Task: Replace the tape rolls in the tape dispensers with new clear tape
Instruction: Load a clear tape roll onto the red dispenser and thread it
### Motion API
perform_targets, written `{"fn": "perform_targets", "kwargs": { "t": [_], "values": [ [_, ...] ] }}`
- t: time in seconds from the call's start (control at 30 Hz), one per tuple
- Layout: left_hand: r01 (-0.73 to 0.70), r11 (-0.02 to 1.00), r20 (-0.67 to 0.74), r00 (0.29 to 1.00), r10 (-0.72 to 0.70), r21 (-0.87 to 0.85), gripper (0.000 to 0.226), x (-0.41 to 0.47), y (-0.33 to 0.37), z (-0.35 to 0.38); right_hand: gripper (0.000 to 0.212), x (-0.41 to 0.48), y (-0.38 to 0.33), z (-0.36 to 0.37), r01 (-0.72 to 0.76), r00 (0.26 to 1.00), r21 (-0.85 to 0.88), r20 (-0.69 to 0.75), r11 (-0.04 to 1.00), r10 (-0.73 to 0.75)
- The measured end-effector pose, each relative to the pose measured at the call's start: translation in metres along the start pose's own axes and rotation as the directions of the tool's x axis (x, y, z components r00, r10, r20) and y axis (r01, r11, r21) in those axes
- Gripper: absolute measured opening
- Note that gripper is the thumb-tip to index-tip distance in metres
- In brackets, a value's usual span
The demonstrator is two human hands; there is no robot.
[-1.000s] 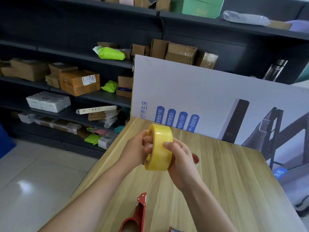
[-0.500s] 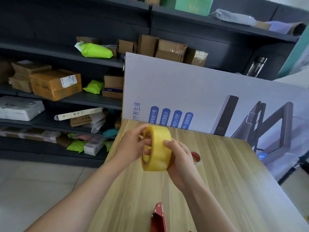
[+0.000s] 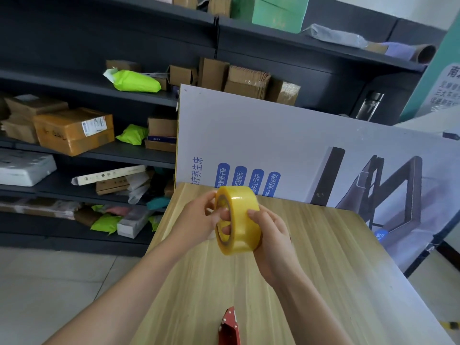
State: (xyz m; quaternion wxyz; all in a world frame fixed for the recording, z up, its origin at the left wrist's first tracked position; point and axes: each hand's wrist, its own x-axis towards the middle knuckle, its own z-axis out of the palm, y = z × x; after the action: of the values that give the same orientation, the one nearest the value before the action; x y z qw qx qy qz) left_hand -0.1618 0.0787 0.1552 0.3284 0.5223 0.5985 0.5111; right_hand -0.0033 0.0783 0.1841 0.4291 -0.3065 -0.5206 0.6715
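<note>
No real change: left hand still pinches tape roll via core, right hand cups its rim, probably hunting the end; dispenser at 6 o'clock untouched.

We see a wooden tabletop in the lower middle, with a white poster standing along its far edge. Behind them, dark shelves cross the upper frame. At left they carry a tan box, a white box below it and a green packet above. A clear bottle stands at upper right. Pale floor fills the lower left.
</note>
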Motion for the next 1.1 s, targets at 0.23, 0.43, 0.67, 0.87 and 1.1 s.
{"fn": "perform_targets", "kwargs": {
  "t": [0.23,0.43,0.67,0.87,1.1],
  "values": [
    [-0.247,0.969,-0.064,0.967,0.247,-0.007,0.025,-0.003,0.023,0.002,0.017,-0.006,-0.015,0.0,0.023,0.999,0.021,-0.027,1.0,-0.022],
    [-0.345,0.936,-0.038,0.938,0.343,-0.067,0.031,-0.008,0.037,0.001,0.018,-0.01,-0.026,-0.005,0.027,1.0,0.027,0.003,0.999,-0.027],
    [-0.538,0.822,0.154,0.842,0.517,0.185,0.039,-0.016,0.058,0.002,0.028,-0.007,-0.021,-0.004,0.097,0.994,-0.037,0.063,0.995,-0.094],
    [-0.329,0.916,0.421,0.882,0.213,0.227,0.043,-0.009,0.075,-0.029,0.051,-0.006,-0.022,-0.015,0.1,0.973,-0.122,0.219,0.987,-0.071],
    [-0.296,0.947,0.356,0.904,0.236,0.123,0.071,-0.014,0.078,-0.029,0.056,-0.001,-0.025,-0.023,0.085,0.972,-0.144,0.23,0.986,-0.05]
  ]
}}
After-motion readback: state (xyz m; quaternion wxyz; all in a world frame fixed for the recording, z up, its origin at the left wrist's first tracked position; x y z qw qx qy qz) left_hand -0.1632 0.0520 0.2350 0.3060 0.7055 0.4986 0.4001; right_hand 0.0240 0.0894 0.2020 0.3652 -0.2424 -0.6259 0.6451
